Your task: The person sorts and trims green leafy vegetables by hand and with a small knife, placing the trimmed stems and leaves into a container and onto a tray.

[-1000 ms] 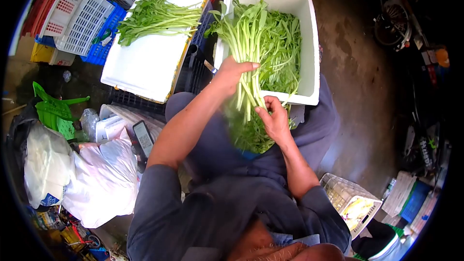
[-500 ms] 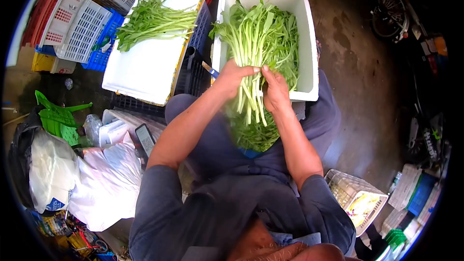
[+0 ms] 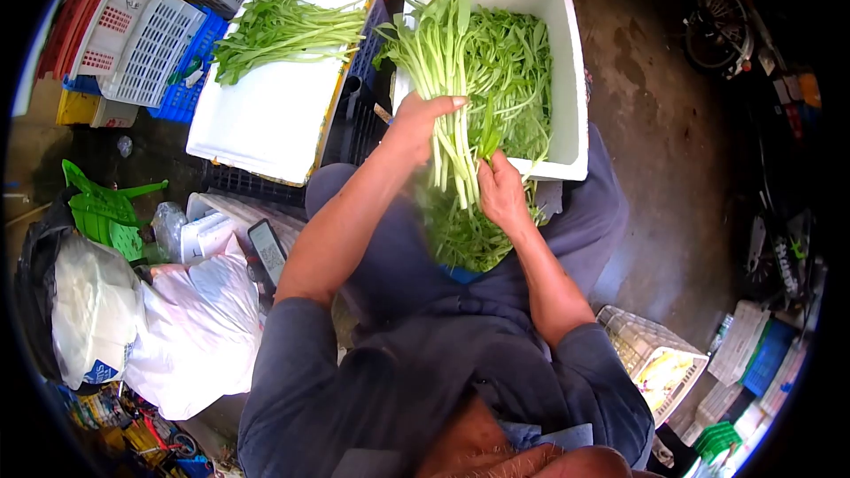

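My left hand [image 3: 420,127] is wrapped round the stems of a bunch of leafy greens [image 3: 443,62], its thumb across them. The leaves point away from me over the left part of a white foam box [image 3: 574,80]. My right hand [image 3: 503,190] pinches a small green sprig [image 3: 490,131] just right of the lower stems. More greens [image 3: 518,62] fill the box. Below my hands, another heap of greens [image 3: 465,235] lies between my legs, partly hidden by the stems. To the left, a separate bunch [image 3: 283,31] rests on a white foam lid [image 3: 257,115].
Stacked plastic crates [image 3: 155,40] stand at the upper left. A green plastic object [image 3: 106,212], white bags [image 3: 195,327] and a phone [image 3: 266,250] are at the left. A beige crate [image 3: 651,354] stands at the lower right, a bicycle wheel [image 3: 719,26] at the upper right.
My right hand has moved down from beside my left thumb and now holds a sprig. The bunch in my left hand has shifted slightly up and left.
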A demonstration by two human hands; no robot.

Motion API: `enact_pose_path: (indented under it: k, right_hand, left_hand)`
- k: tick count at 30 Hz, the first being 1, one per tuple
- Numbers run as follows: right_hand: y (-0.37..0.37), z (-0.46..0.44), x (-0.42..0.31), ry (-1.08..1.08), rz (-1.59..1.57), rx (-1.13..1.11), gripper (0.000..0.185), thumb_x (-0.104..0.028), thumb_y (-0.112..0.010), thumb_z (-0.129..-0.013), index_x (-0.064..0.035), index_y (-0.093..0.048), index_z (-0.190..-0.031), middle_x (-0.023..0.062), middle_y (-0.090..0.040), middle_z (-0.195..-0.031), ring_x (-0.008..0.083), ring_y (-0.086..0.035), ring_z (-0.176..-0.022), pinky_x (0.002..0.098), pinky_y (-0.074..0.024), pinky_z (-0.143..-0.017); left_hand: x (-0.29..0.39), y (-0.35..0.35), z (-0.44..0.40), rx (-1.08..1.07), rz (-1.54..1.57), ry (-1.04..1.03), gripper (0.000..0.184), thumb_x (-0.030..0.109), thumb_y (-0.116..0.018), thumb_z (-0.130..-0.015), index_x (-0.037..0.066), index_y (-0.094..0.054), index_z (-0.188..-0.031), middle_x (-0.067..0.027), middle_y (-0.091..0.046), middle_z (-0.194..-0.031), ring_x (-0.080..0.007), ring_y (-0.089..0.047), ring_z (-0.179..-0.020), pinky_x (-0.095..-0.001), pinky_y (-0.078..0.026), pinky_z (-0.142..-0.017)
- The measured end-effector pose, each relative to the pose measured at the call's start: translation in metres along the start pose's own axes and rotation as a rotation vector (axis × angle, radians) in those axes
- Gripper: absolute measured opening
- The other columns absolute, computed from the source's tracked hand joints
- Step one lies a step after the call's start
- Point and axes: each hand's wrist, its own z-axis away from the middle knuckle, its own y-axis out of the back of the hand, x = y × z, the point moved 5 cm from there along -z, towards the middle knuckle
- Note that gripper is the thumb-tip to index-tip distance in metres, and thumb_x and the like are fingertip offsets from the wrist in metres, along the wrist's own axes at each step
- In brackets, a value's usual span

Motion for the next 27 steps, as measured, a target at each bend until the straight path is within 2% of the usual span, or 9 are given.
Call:
enact_pose_path:
  k: [2,3,7,10,13,17,20,21,27]
  right_hand:
    - [0.001,0.012,0.003,0.09,0.042,0.02,0.019,-0.012,-0.054,-0.101,0.0048,-0.059,-0.109,0.0273,-0.061,-0.08,0.0404,-0.061,-0.072,0.0444,-0.0484,-0.069]
    - [0.004,0.019,-0.005,0.028,0.051,-0.028,0.016,-0.009,-0.055,-0.099,0.0053,-0.058,-0.105,0.0283,-0.06,-0.081,0.0468,-0.059,-0.075,0.0456,-0.048,-0.069]
    - [0.008,0.053,0.008,0.001,0.17,-0.098,0.015,-0.01,-0.059,-0.097,0.005,-0.055,-0.097,0.0295,-0.059,-0.079,0.0508,-0.059,-0.079,0.0485,-0.0473,-0.068]
    - [0.007,0.081,0.039,-0.102,0.309,-0.256,0.02,-0.015,-0.063,-0.096,0.0043,-0.058,-0.101,0.0308,-0.062,-0.086,0.0517,-0.061,-0.084,0.0514,-0.0489,-0.071]
    - [0.003,0.102,0.077,-0.166,0.501,-0.428,0.03,-0.021,-0.066,-0.095,0.0034,-0.061,-0.113,0.031,-0.067,-0.097,0.0499,-0.064,-0.094,0.0519,-0.0516,-0.078]
    - [0.021,0.087,0.054,-0.073,0.541,-0.166,0.044,-0.023,-0.068,-0.095,0.0021,-0.06,-0.13,0.0265,-0.07,-0.11,0.0423,-0.068,-0.103,0.0458,-0.0534,-0.088]
    - [0.038,0.059,0.025,-0.012,0.205,0.033,0.037,-0.017,-0.067,-0.097,0.0044,-0.063,-0.126,0.0219,-0.071,-0.112,0.0287,-0.071,-0.098,0.036,-0.0535,-0.087]
    - [0.041,0.05,0.009,-0.027,0.109,0.065,0.029,-0.014,-0.066,-0.098,0.0049,-0.066,-0.12,0.0148,-0.072,-0.112,0.0171,-0.067,-0.098,0.0303,-0.0518,-0.086]
    - [0.017,0.01,-0.028,0.104,-0.149,0.057,0.021,-0.012,-0.069,-0.096,0.0026,-0.069,-0.111,0.0052,-0.069,-0.096,0.0112,-0.062,-0.09,0.0266,-0.0502,-0.082]
  left_hand:
    - [0.001,0.003,-0.003,0.013,-0.007,-0.033,0.04,0.005,-0.072,-0.085,-0.001,-0.06,-0.122,-0.0115,-0.069,-0.101,-0.0229,-0.07,-0.082,-0.0378,-0.06,-0.07]
    - [0.004,0.001,-0.003,0.008,-0.002,-0.047,0.039,0.005,-0.072,-0.085,-0.001,-0.06,-0.122,-0.011,-0.069,-0.1,-0.0226,-0.07,-0.081,-0.0376,-0.06,-0.069]
    - [0.008,0.003,-0.003,0.002,0.049,-0.068,0.037,0.006,-0.073,-0.085,0.0,-0.061,-0.12,-0.0094,-0.068,-0.097,-0.0219,-0.069,-0.078,-0.0372,-0.059,-0.067]
    - [0.016,0.004,-0.004,-0.001,0.122,-0.084,0.036,0.007,-0.074,-0.085,0.0,-0.061,-0.119,-0.0092,-0.068,-0.096,-0.0221,-0.069,-0.077,-0.0376,-0.06,-0.067]
    - [0.024,0.004,0.0,0.009,0.136,-0.081,0.038,0.007,-0.074,-0.085,0.0,-0.061,-0.12,-0.0098,-0.068,-0.098,-0.0219,-0.069,-0.079,-0.0373,-0.06,-0.069]
    - [0.02,0.004,0.002,0.028,0.053,-0.126,0.04,0.005,-0.074,-0.085,0.0,-0.06,-0.122,-0.0104,-0.069,-0.1,-0.0222,-0.069,-0.083,-0.0373,-0.059,-0.071]
    - [0.018,-0.001,0.004,-0.021,0.019,-0.109,0.041,0.004,-0.074,-0.084,0.0,-0.06,-0.123,-0.0106,-0.069,-0.103,-0.0223,-0.07,-0.085,-0.0377,-0.059,-0.072]
    - [0.016,-0.004,0.004,-0.041,0.02,-0.102,0.044,0.003,-0.073,-0.084,-0.001,-0.059,-0.126,-0.0112,-0.07,-0.106,-0.0224,-0.07,-0.089,-0.0379,-0.059,-0.077]
    - [0.012,-0.015,0.011,-0.091,-0.05,-0.117,0.05,0.0,-0.073,-0.084,-0.001,-0.057,-0.131,-0.0111,-0.07,-0.111,-0.0222,-0.07,-0.094,-0.0375,-0.059,-0.084]
